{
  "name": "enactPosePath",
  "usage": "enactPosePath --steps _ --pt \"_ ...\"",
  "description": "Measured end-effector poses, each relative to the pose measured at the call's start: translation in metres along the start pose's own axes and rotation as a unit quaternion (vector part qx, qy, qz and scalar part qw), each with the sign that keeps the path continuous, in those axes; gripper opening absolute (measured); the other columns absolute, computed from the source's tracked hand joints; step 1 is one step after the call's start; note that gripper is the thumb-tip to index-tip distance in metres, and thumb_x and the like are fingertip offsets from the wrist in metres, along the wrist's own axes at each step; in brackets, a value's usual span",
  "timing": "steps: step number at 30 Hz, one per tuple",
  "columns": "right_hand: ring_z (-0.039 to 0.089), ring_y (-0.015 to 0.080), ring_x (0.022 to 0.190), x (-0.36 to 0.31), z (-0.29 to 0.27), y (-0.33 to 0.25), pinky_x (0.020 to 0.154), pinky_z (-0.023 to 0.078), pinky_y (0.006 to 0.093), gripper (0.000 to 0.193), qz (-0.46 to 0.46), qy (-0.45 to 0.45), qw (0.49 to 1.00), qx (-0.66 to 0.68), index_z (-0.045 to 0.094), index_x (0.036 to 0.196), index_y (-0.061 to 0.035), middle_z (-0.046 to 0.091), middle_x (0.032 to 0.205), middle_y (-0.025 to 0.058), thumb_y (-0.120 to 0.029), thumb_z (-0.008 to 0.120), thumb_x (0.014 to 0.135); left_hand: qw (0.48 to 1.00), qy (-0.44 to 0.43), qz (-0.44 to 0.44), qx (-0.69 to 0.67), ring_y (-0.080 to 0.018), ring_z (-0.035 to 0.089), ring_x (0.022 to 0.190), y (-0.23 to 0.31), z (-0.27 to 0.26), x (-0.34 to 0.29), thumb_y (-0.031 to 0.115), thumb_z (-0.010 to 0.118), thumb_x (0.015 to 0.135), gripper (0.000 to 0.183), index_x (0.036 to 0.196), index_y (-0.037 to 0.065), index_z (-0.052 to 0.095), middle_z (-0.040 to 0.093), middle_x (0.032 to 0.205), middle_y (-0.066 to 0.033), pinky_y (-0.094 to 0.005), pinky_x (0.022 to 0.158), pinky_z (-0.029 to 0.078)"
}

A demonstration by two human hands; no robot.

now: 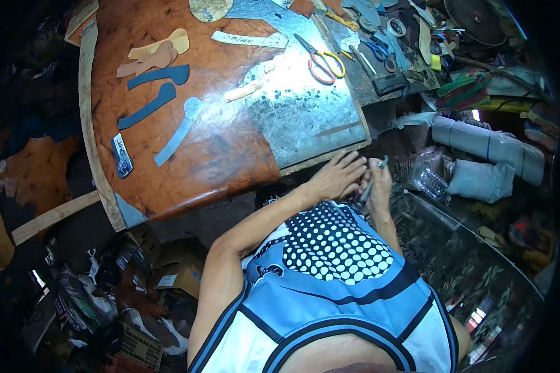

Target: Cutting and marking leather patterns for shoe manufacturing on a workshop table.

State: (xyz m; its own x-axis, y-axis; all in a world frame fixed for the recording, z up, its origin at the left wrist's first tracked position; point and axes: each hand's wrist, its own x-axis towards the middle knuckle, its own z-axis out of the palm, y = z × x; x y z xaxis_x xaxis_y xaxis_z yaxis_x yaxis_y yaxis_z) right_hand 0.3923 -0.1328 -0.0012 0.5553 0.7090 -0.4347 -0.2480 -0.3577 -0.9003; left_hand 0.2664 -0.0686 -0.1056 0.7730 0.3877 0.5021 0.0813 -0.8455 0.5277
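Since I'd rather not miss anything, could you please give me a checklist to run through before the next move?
1. Right hand grips the small grey item: ok.
2. Left hand touches that item too: cannot tell, contact is unclear.
3. Scissors lie on the grey sheet, away from both hands: ok.
4. Dark blue pieces lie apart from each other: ok.
5. Tan pieces lie apart: not ok, they overlap.

Sleeveless top [317, 313] is blue: white shoulder panels [241, 339], black-and-blue neck trim [347, 324], black-and-white dotted front [345, 248]. Left hand [337, 179], right hand [379, 188] bare.
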Motion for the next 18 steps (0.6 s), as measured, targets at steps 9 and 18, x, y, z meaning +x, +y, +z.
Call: enactPosePath --steps 9,18 --pt "0.049 0.0063 0.048 0.057 -0.011 -0.049 0.042 0.042 0.0221 0.024 -0.024 -0.022 0.996 -0.077 0.060 0.104 -0.0074 0.052 0.071 -0.0011 -0.030 0.064 0.097 0.892 0.078 -0.340 0.287 -0.0389 0.059 0.102 -0.168 -0.182 -0.035 0.010 0.057 0.086 0.044 0.128 -0.001 0.055 0.063 0.106 -0.0206 -0.0517 0.092 0.044" --pt "0.047 0.0050 0.046 0.042 0.015 -0.031 0.040 0.040 0.0205 0.025 -0.055 -0.070 0.988 -0.128 0.060 0.106 -0.0055 0.052 0.071 -0.0010 -0.028 0.065 0.097 0.898 0.104 -0.346 0.253 -0.0413 0.063 0.081 -0.170 -0.233 -0.087 0.006 0.061 0.081 0.037 0.116 -0.001 0.063 0.064 0.089 -0.0231 -0.0497 0.072 0.050"
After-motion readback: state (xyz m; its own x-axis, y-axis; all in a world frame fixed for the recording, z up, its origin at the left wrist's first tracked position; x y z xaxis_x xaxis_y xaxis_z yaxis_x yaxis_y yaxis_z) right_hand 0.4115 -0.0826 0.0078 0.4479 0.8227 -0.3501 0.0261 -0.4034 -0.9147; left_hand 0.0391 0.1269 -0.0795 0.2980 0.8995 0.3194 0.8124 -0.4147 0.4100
